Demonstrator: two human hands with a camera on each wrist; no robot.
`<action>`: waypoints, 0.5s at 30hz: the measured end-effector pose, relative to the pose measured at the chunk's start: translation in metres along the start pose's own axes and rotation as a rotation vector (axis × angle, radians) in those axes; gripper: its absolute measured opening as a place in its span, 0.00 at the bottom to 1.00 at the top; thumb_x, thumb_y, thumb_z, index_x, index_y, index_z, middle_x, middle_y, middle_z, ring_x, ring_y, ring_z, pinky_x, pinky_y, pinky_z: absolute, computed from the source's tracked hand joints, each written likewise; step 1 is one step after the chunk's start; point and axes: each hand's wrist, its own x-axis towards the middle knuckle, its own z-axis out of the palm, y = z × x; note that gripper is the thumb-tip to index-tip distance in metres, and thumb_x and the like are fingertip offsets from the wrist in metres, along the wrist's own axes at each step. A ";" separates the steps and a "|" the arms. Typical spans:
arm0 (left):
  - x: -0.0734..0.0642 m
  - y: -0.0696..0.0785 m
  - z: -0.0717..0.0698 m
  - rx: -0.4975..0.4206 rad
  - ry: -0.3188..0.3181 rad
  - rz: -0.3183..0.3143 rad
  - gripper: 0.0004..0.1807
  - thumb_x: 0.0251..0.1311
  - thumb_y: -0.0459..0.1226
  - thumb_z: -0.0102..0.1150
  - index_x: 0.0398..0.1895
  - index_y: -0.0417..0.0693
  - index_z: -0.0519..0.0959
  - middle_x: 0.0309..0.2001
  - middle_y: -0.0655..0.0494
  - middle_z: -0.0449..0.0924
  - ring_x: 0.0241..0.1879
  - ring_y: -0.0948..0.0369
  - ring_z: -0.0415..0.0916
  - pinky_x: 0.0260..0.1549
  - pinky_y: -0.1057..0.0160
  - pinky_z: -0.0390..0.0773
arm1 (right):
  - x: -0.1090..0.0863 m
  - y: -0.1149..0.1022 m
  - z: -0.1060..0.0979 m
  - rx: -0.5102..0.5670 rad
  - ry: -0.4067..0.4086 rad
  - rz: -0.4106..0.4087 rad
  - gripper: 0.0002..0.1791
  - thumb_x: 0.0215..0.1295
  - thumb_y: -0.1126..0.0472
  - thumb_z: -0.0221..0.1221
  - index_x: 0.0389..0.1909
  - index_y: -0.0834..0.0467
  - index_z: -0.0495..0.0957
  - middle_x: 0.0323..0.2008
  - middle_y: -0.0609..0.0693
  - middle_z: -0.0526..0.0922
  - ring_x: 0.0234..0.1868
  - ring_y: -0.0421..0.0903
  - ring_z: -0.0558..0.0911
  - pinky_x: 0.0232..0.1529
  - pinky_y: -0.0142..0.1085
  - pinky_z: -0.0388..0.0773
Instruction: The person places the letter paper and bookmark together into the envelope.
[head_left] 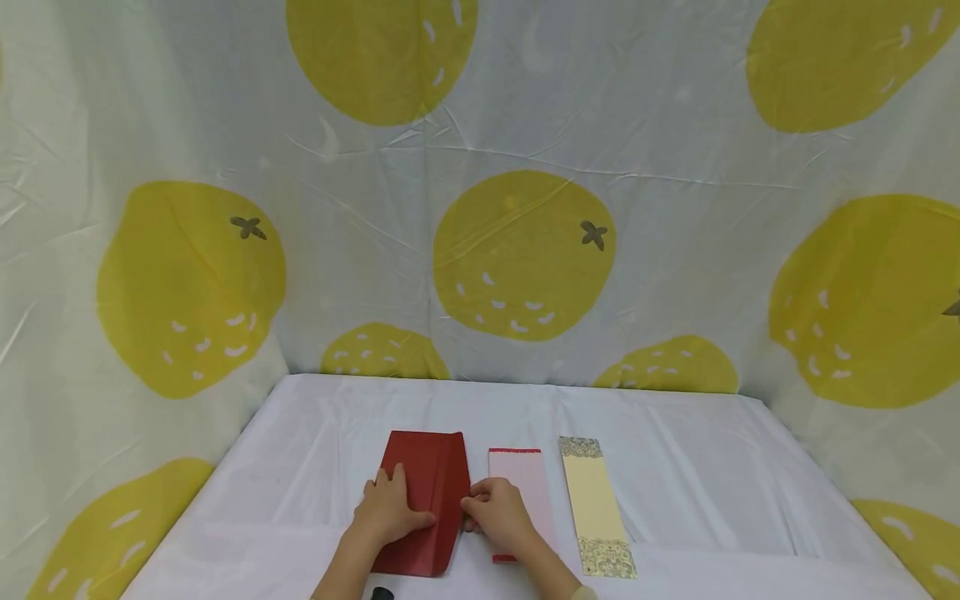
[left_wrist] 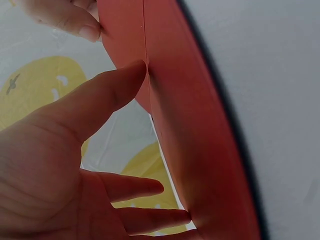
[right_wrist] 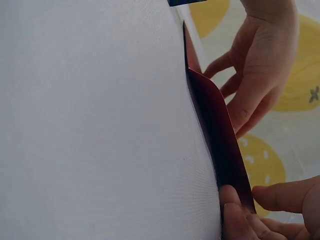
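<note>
A red envelope (head_left: 416, 492) lies on the white cloth, its long flap (head_left: 454, 508) on the right side raised a little along the crease. Fingers spread, my left hand (head_left: 388, 510) rests on the envelope's body; in the left wrist view the thumb of that hand (left_wrist: 55, 130) touches near the crease. At the flap's outer edge, my right hand (head_left: 498, 512) pinches the red paper between thumb and fingers. The right wrist view shows this hand (right_wrist: 287, 207) at the near end of the lifted flap (right_wrist: 220, 135).
Right of the envelope lies a pink card (head_left: 532, 492) with red ends, partly behind the right hand and forearm. Farther right is a cream card (head_left: 596, 500) with patterned gold ends. A small black object (head_left: 382, 593) shows at the bottom edge. Lemon-print cloth (head_left: 525, 258) hangs around the table.
</note>
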 end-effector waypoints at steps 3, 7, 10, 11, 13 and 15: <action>0.000 0.000 0.001 0.000 0.002 0.004 0.55 0.40 0.48 0.78 0.66 0.26 0.62 0.60 0.22 0.62 0.55 0.31 0.62 0.42 0.33 0.73 | 0.001 0.000 0.003 0.024 0.019 0.018 0.05 0.63 0.69 0.60 0.34 0.70 0.78 0.20 0.52 0.82 0.18 0.41 0.80 0.23 0.32 0.79; 0.000 0.001 0.002 0.001 0.005 0.011 0.55 0.39 0.48 0.78 0.66 0.26 0.62 0.59 0.22 0.62 0.54 0.32 0.62 0.41 0.34 0.73 | 0.002 0.000 0.007 0.049 0.046 0.027 0.04 0.63 0.71 0.59 0.30 0.68 0.77 0.18 0.53 0.81 0.17 0.40 0.80 0.20 0.31 0.78; 0.000 0.001 0.002 0.002 0.005 0.008 0.54 0.39 0.48 0.78 0.66 0.27 0.62 0.59 0.22 0.62 0.54 0.33 0.62 0.41 0.34 0.73 | 0.002 0.001 0.009 0.057 0.057 0.034 0.04 0.63 0.71 0.58 0.30 0.67 0.77 0.18 0.52 0.81 0.16 0.40 0.79 0.20 0.30 0.77; 0.000 0.001 0.002 0.002 0.005 0.006 0.54 0.39 0.48 0.78 0.66 0.27 0.62 0.59 0.22 0.62 0.55 0.32 0.62 0.41 0.34 0.73 | 0.003 0.001 0.009 0.059 0.058 0.036 0.04 0.63 0.71 0.58 0.30 0.67 0.77 0.18 0.52 0.81 0.16 0.40 0.79 0.20 0.30 0.77; 0.000 0.001 0.001 0.001 0.006 0.002 0.54 0.40 0.48 0.78 0.66 0.27 0.62 0.59 0.22 0.62 0.55 0.32 0.62 0.41 0.34 0.73 | 0.003 0.001 0.010 0.069 0.059 0.037 0.04 0.63 0.71 0.58 0.30 0.67 0.77 0.18 0.52 0.81 0.16 0.40 0.79 0.20 0.30 0.77; 0.000 0.001 0.001 -0.001 0.007 0.001 0.54 0.39 0.48 0.78 0.66 0.27 0.62 0.59 0.22 0.63 0.54 0.33 0.62 0.41 0.34 0.73 | 0.003 0.000 0.011 0.079 0.058 0.038 0.03 0.63 0.71 0.58 0.30 0.67 0.76 0.18 0.53 0.81 0.16 0.40 0.79 0.20 0.30 0.77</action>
